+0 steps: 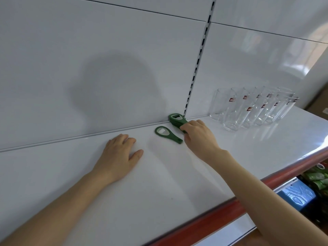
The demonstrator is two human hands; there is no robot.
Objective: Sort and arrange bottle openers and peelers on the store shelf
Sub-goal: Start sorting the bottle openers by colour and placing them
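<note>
A small stack of green bottle openers (176, 120) lies at the back of the white shelf (159, 183), against the rear panel. My right hand (198, 137) grips the handle end of that stack, fingers curled round it. One more green bottle opener (167, 134) lies flat and loose just in front and to the left, its handle pointing toward my right hand. My left hand (119, 153) rests palm down on the shelf with fingers spread, holding nothing. No peelers show in the view.
Several clear drinking glasses (248, 109) with red labels stand in a group at the back right. The shelf's red front edge (230, 208) runs diagonally at the lower right, with packaged goods (300, 194) on the shelf below. A slotted upright (197, 64) divides the back panel.
</note>
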